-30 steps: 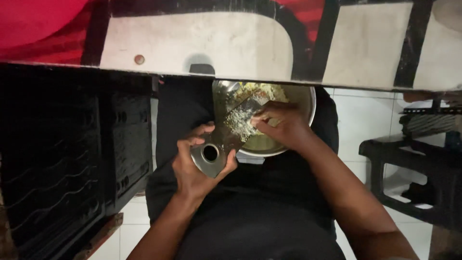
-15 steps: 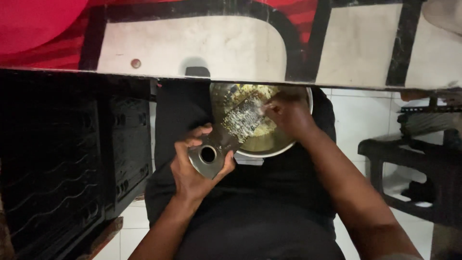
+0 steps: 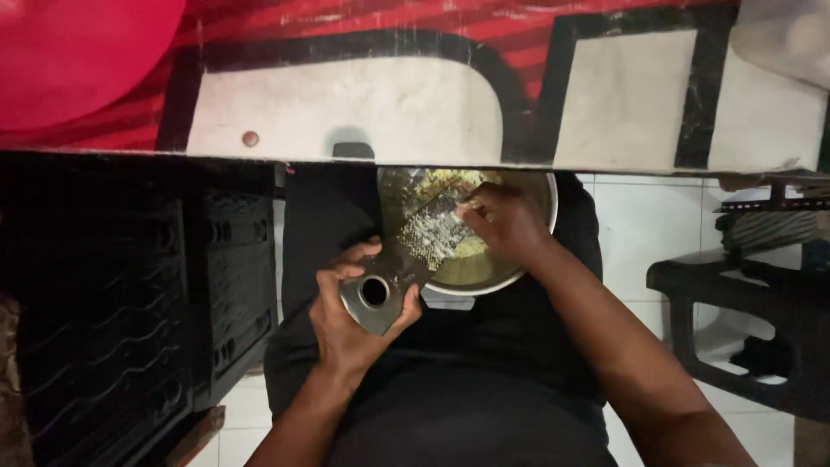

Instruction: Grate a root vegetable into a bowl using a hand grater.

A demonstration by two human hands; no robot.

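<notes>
Left hand (image 3: pixel 354 324) clamped on the handle of a flat metal grater (image 3: pixel 406 259) slanting into a steel bowl (image 3: pixel 527 259) on the lap, near the bench (image 3: pixel 432 95) edge; right hand (image 3: pixel 506 220) closed on a small piece pressed against the grater.

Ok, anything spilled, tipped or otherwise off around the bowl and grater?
Nothing stands out. The metal bowl sits level on the lap, gratings inside it. The left hand grips the grater by its handle; the right hand presses on its face.
</notes>
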